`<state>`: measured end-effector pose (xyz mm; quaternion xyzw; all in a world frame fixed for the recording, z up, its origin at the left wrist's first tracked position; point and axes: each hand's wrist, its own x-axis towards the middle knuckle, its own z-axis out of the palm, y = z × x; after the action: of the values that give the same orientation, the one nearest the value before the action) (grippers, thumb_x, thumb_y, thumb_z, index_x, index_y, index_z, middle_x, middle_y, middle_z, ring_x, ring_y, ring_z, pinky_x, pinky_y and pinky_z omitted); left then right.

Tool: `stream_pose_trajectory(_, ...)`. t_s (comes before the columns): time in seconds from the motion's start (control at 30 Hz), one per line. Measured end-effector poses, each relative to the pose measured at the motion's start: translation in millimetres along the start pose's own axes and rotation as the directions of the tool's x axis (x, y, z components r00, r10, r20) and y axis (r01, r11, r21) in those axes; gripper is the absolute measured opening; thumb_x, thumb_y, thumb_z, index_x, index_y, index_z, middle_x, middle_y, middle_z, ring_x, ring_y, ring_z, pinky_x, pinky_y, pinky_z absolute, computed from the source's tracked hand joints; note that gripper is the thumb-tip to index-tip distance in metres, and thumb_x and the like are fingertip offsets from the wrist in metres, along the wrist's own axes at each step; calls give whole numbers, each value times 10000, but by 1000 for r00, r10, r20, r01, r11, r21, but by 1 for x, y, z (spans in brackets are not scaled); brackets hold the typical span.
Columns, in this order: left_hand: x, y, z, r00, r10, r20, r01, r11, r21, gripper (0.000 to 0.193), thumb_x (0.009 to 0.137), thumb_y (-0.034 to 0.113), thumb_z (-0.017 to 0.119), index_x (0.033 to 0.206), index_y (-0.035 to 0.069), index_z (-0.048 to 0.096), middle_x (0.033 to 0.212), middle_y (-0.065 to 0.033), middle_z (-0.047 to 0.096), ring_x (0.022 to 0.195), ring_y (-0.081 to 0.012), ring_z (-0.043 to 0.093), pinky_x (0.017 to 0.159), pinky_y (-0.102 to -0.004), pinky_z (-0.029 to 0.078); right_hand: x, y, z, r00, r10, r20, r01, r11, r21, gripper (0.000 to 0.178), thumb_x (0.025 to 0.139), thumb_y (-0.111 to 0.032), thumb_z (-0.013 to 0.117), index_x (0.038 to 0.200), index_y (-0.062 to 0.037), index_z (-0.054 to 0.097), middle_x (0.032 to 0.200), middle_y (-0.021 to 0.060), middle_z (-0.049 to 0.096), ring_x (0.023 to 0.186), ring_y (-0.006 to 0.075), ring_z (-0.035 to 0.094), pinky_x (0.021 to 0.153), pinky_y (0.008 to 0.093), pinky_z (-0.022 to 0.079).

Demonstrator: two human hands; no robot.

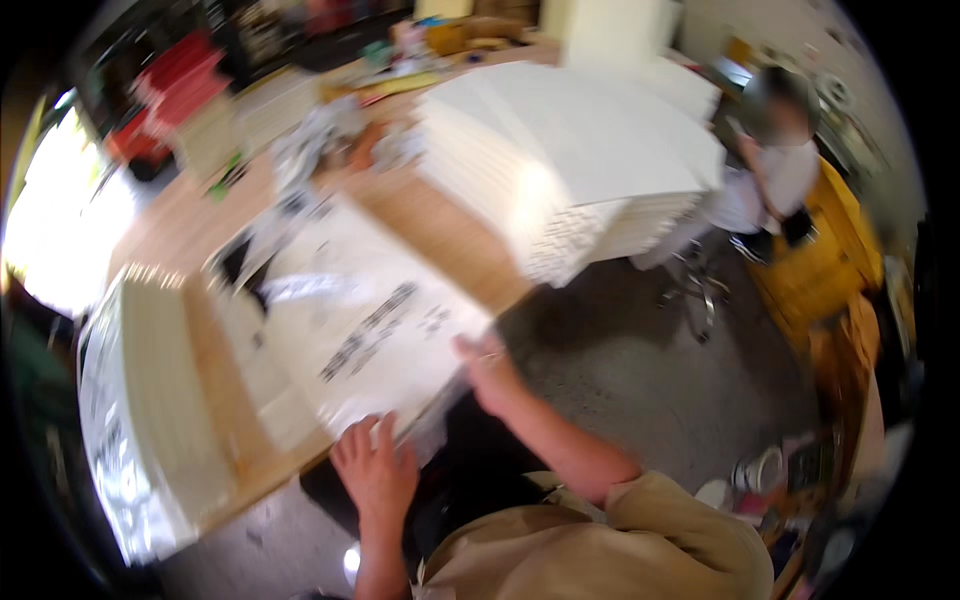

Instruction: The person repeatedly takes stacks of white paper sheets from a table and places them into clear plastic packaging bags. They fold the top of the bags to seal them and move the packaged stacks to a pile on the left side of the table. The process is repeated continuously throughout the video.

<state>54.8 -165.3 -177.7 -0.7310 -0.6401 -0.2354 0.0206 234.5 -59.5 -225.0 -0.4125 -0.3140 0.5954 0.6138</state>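
Observation:
A large white printed wrapper (385, 290), with dark lettering across it, lies flat at the near edge of the table. My left hand (378, 462) rests at its near edge, fingers spread and grasping nothing I can see. At the right corner, my right hand (488, 372) pinches the wrapper's edge, with the thumb on top and the other fingers partly hidden beneath; motion blurs it a little. Left of the wrapper stands a stack of cream sheets (165, 370), partly covered in clear plastic film (120, 450).
Tall stacks of white sheets (590, 140) fill the table's right side. Crumpled plastic (315, 140) and a green-and-black tool (230, 175) lie farther back on the wooden table (160, 225). Beyond, a person (780, 160) sits by a yellow container (825, 250). A swivel chair base (695, 285) stands on the floor.

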Motion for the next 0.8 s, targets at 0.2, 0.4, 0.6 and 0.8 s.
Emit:
stream_pose_trajectory(0.2, -12, -28, 35, 995, 75, 61, -75, 997, -1, 292, 777, 120, 704, 1064, 97, 662, 992, -95, 628, 974, -331, 591, 829, -450, 459, 8, 23, 6, 996, 5, -85, -2, 999, 36, 263, 1021, -168, 498, 1262, -65, 517, 989, 51, 602, 769, 101, 573, 611, 293, 483)
stream_pose_trajectory(0.4, -3, -27, 36, 995, 76, 59, -70, 993, -98, 251, 827, 136, 678, 1060, 49, 642, 940, -146, 606, 906, -363, 598, 783, -467, 483, 6, 24, -9, 998, 1, -60, -4, 998, -55, 217, 1029, -174, 483, 1090, -12, 614, 930, 70, 657, 778, 150, 663, 644, 302, 589)
stream_pose_trajectory(0.6, 61, 23, 36, 959, 284, -18, -285, 956, -77, 243, 822, 91, 673, 1062, 63, 654, 901, -139, 631, 836, -357, 636, 723, -453, 520, 1, 43, -10, 981, 121, 154, -144, 978, 148, 235, 983, -184, 612, 1094, 21, 636, 971, 80, 687, 844, 152, 679, 702, 301, 589)
stream_pose_trajectory(0.8, 86, 41, 48, 918, 392, -58, -396, 905, -155, 103, 753, 80, 644, 849, 91, 608, 764, -68, 596, 718, -266, 633, 628, -392, 514, 9, 33, -16, 999, 41, -19, -44, 945, -325, 111, 852, -55, 637, 864, 38, 698, 737, 35, 660, 668, 101, 590, 581, 279, 474)
